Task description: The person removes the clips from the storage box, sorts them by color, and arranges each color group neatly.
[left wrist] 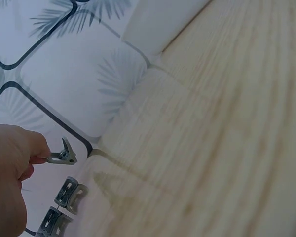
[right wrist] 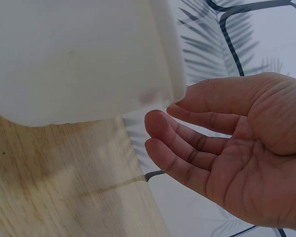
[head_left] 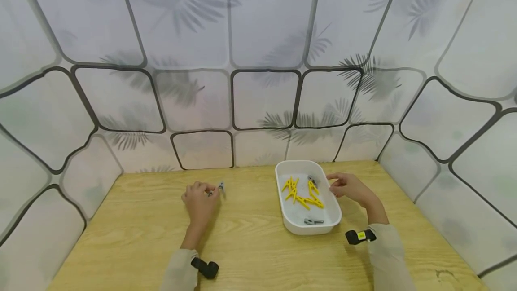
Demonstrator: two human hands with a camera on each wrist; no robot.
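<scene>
My left hand [head_left: 200, 201] pinches a grey clothespin [left wrist: 63, 154] between thumb and fingers, its spread end pointing away from the hand. Two more grey clothespins [left wrist: 71, 193] show beside that hand in the left wrist view; in the head view the hand mostly hides them. My right hand [head_left: 352, 187] is at the right side of a white plastic tub [head_left: 313, 230], fingers loosely bent and fingertips right at its wall. Inside the tub lie several yellow clothespins [head_left: 294, 194], a grey clothespin [head_left: 313, 222] at the near end and another grey one [head_left: 311, 179] at the far end.
Everything sits on a wood-grain table [head_left: 250, 246]. Patterned wall covering [head_left: 264, 98] rises at the back and along both sides. The tub stands right of the middle, close to the back wall. Black wrist cameras [head_left: 204, 267] are strapped over both sleeves.
</scene>
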